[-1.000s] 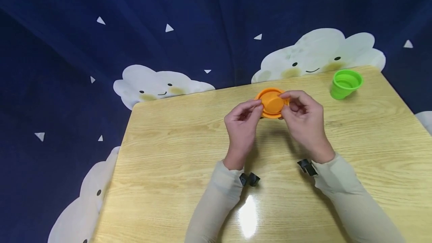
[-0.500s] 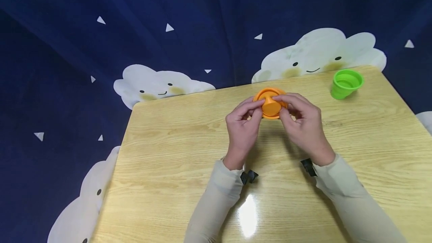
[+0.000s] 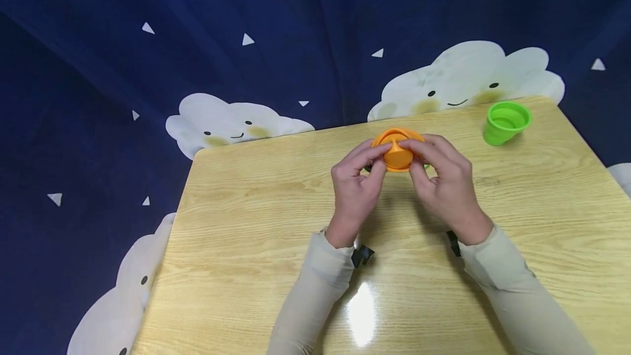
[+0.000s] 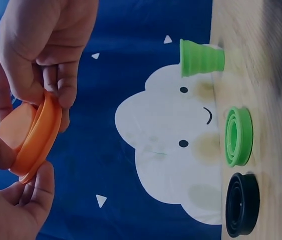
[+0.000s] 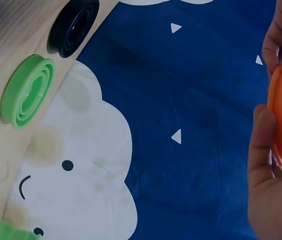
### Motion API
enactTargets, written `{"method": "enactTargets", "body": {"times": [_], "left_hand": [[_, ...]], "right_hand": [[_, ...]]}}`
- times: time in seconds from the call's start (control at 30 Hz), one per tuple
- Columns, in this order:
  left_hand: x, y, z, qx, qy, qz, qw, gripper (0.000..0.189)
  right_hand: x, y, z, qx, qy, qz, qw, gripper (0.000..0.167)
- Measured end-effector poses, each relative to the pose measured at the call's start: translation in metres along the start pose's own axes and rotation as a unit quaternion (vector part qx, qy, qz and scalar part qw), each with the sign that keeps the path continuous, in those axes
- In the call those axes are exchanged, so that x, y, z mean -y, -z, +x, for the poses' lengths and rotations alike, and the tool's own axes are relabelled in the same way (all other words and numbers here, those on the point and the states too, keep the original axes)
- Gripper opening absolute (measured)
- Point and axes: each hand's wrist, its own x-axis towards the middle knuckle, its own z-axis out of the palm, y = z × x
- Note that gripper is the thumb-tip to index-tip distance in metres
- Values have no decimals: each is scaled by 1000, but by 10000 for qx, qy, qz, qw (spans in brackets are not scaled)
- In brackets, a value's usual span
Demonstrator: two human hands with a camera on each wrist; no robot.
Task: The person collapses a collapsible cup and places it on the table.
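An orange collapsible cup [image 3: 398,159], mostly folded flat, is held above the table between both hands. Its round base bulges up toward the head camera, tilted, while the wider rim lies behind. My left hand [image 3: 356,190] pinches the cup's left side, thumb below and fingers on the base. On the opposite side my right hand [image 3: 446,188] grips in the same way, its fingertips pressing close to the left ones. From the left wrist, the orange base sticks out past the rim ring. Fingers cover parts of both edges.
An extended green cup [image 3: 505,122] stands upright at the table's back right. A folded green cup [image 4: 239,136] and a folded black cup [image 4: 242,205] lie side by side on the wooden table [image 3: 246,223], largely hidden behind the hands in the head view. A dark blue cloud-print curtain [image 3: 276,26] hangs behind.
Fingers of both hands have moved inward over the orange cup's base, nearly meeting. The base has tipped and pushed out from the rim. The extended green cup has stayed put.
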Motion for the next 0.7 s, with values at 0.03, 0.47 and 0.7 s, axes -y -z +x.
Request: {"method": "enactTargets", "body": {"times": [0.03,0.47,0.7], "left_hand": [[0,0,0,-8,-86,104,9999,23],[1,-4,-1,-108,-1296,1767,9756,24],[2,-5,-2,-86,-1076,1738,9788,25]], "right_hand": [[0,0,0,-14,22,-27,10000,37],[1,1,-4,14,513,-1013,9935,31],[1,4,-2,227,716,-1257,9892,33]]}}
